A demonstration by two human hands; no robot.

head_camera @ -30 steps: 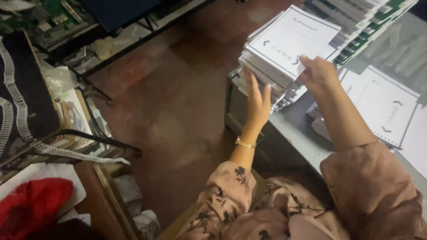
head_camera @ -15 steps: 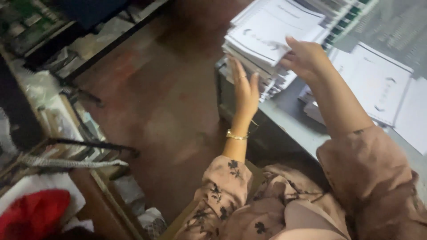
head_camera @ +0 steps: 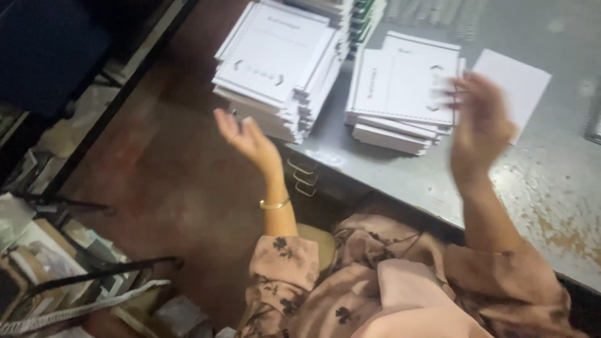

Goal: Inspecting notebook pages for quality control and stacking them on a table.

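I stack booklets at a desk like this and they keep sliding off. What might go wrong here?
The tall stack juts past the table edge on the left, fanned unevenly; a nudge from the left hand beside it might tip booklets to the floor. The right hand is blurred above the shorter stack and may knock its top sheets askew.

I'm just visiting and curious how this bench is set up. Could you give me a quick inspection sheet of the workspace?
Surface: grey metal table, worn and spotted with rust-coloured patches.
Job's things: tall stack of white booklets at the table's left edge; lower stack beside it; loose white sheet.
Clutter: nothing seen on the table.
Grippers: left hand open beside the tall stack; right hand blurred, above the lower stack, holding nothing visible.
Cables: nothing seen.
Surroundings: reddish-brown floor; piled papers on the left.
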